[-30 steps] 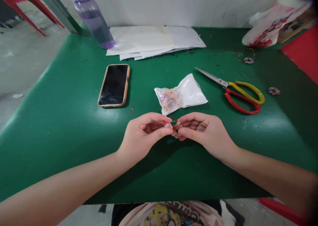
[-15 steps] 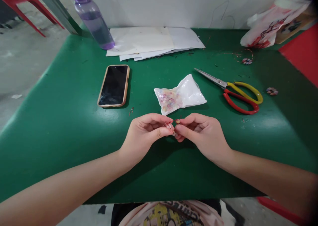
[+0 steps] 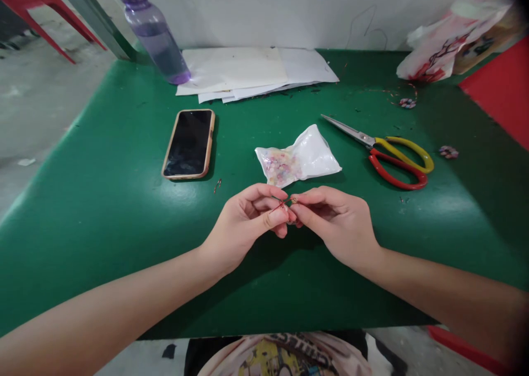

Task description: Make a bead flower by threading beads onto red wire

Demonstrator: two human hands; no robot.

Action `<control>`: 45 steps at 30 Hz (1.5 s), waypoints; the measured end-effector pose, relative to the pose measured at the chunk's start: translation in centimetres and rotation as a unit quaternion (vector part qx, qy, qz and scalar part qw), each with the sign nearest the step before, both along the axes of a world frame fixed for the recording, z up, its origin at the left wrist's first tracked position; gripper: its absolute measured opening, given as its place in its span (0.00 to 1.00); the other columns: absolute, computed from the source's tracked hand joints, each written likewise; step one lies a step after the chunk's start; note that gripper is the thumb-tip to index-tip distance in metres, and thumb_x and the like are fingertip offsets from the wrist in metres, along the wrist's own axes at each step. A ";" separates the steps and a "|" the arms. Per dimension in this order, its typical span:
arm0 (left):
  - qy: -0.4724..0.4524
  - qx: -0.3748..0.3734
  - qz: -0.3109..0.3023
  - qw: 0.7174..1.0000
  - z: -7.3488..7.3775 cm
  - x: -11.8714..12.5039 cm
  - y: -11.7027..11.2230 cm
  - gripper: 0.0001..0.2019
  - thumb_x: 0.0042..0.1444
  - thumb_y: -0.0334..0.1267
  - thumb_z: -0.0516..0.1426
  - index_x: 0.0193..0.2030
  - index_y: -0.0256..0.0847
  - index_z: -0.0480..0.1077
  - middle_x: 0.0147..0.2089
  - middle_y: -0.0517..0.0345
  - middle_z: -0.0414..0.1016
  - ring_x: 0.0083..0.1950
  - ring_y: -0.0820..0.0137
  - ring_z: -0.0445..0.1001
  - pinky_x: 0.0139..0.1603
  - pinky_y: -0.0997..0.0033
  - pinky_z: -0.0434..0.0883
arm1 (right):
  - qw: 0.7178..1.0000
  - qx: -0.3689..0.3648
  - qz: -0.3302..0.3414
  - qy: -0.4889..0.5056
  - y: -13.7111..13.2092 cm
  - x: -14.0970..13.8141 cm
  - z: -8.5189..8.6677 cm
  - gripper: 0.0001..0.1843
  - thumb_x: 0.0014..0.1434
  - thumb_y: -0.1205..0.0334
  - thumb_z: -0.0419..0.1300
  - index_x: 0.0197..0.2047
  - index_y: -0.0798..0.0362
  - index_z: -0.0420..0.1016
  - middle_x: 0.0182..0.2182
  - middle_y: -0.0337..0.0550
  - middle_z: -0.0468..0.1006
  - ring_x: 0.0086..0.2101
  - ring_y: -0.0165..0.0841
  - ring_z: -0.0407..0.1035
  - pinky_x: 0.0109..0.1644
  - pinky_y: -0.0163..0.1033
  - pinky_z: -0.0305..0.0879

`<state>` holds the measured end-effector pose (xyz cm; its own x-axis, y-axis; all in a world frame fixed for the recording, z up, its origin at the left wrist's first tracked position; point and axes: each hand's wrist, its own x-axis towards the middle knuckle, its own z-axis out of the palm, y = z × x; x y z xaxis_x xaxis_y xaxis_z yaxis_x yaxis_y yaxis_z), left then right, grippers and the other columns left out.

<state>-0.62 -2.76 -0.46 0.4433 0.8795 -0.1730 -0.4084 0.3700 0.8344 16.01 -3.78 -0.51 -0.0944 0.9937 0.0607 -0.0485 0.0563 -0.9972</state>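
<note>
Fingertips of my left hand (image 3: 254, 216) pinch a thin reddish wire (image 3: 281, 204) just above the green table (image 3: 264, 293). My right hand (image 3: 336, 219) meets it fingertip to fingertip, closed on a small bead (image 3: 293, 200) on the wire. Most of what lies between the fingers is hidden. Right behind the hands rests a white-and-clear packet (image 3: 300, 158) of pastel beads. Scissors (image 3: 380, 147) with one yellow and one red handle lie to the right of the packet.
A phone (image 3: 189, 143) lies at left, near a wire scrap (image 3: 217, 186). Behind stand a purple bottle (image 3: 159, 39), papers (image 3: 248, 70) and a bagged cup (image 3: 438, 45). Two small beaded pieces, one here (image 3: 448, 152) and one trailing wire (image 3: 407, 103), sit at right.
My left fingers have shifted their hold, with the thumb and fingers now more apart and the wire at a different angle. My right hand stays nearly in place, still pinching.
</note>
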 end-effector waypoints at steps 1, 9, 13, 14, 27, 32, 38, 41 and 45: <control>0.000 -0.004 -0.005 1.000 0.0 0.0 0.0 0.06 0.52 0.30 0.62 0.37 0.38 0.71 0.29 0.62 0.76 0.26 0.80 0.74 0.31 0.82 0.72 | 1.000 0.011 0.004 -0.009 0.0 0.0 -0.1 0.06 0.50 0.68 0.65 0.33 0.51 0.76 0.30 0.37 0.79 0.29 0.28 0.75 0.35 0.33 0.76; 0.016 -0.011 -0.027 0.999 0.3 0.0 0.1 0.07 0.52 0.33 0.62 0.36 0.37 0.68 0.28 0.61 0.74 0.26 0.79 0.73 0.29 0.81 0.71 | 0.990 0.107 0.031 -0.088 0.1 0.4 -0.2 0.07 0.55 0.68 0.61 0.37 0.48 0.74 0.33 0.36 0.78 0.34 0.27 0.74 0.39 0.32 0.73; 0.023 -0.019 -0.033 0.999 0.4 0.0 0.2 0.09 0.50 0.32 0.63 0.33 0.36 0.67 0.27 0.62 0.73 0.24 0.79 0.72 0.28 0.82 0.69 | 0.978 0.151 0.037 -0.138 0.1 0.6 -0.3 0.07 0.56 0.67 0.60 0.39 0.48 0.74 0.34 0.38 0.78 0.37 0.29 0.73 0.40 0.35 0.72; 0.025 -0.020 -0.033 0.999 0.4 0.0 0.2 0.10 0.49 0.32 0.64 0.33 0.36 0.66 0.26 0.63 0.73 0.24 0.79 0.72 0.27 0.82 0.69 | 0.975 0.159 0.039 -0.147 0.2 0.6 -0.3 0.07 0.57 0.67 0.60 0.39 0.49 0.74 0.35 0.38 0.78 0.37 0.29 0.73 0.41 0.35 0.71; 0.048 -0.054 -0.042 0.997 0.8 0.1 0.4 0.14 0.42 0.30 0.67 0.31 0.36 0.65 0.26 0.62 0.73 0.25 0.77 0.74 0.28 0.81 0.71 | 0.938 0.259 0.049 -0.227 0.2 0.8 -0.1 0.10 0.59 0.70 0.57 0.42 0.49 0.74 0.35 0.39 0.79 0.37 0.29 0.73 0.42 0.35 0.70; 0.052 -0.049 -0.029 0.997 0.8 0.1 0.2 0.15 0.40 0.29 0.68 0.31 0.35 0.65 0.26 0.62 0.75 0.26 0.77 0.74 0.30 0.81 0.72 | 0.924 0.297 0.044 -0.237 0.3 0.8 -0.2 0.11 0.58 0.72 0.57 0.42 0.51 0.74 0.35 0.41 0.79 0.36 0.28 0.72 0.41 0.34 0.69; 0.078 -0.048 0.012 0.996 0.6 0.0 0.0 0.17 0.40 0.26 0.67 0.35 0.37 0.66 0.25 0.63 0.76 0.26 0.77 0.75 0.31 0.80 0.73 | 0.921 0.300 0.043 -0.246 0.2 0.9 -0.1 0.10 0.58 0.72 0.56 0.42 0.50 0.73 0.35 0.40 0.79 0.36 0.29 0.73 0.41 0.36 0.70; 0.095 -0.038 0.026 0.994 0.4 -0.1 -0.1 0.19 0.40 0.25 0.67 0.37 0.38 0.66 0.27 0.64 0.76 0.27 0.77 0.75 0.33 0.79 0.73 | 0.921 0.295 0.044 -0.249 0.2 0.9 -0.1 0.10 0.59 0.71 0.56 0.42 0.49 0.73 0.35 0.40 0.79 0.36 0.30 0.73 0.41 0.36 0.70; 0.143 -0.008 0.053 0.988 0.2 -0.3 -0.1 0.22 0.37 0.25 0.68 0.40 0.40 0.67 0.28 0.68 0.68 0.28 0.79 0.71 0.32 0.79 0.71 | 0.922 0.294 0.047 -0.246 0.1 0.9 -0.2 0.10 0.59 0.71 0.57 0.42 0.49 0.73 0.36 0.41 0.79 0.36 0.30 0.73 0.41 0.36 0.70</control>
<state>-0.88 -2.83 -0.22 0.2791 0.9150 -0.2913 -0.1941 0.3508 0.9161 16.90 -3.63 -0.72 -0.3378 0.7890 0.5132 0.3706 0.6127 -0.6981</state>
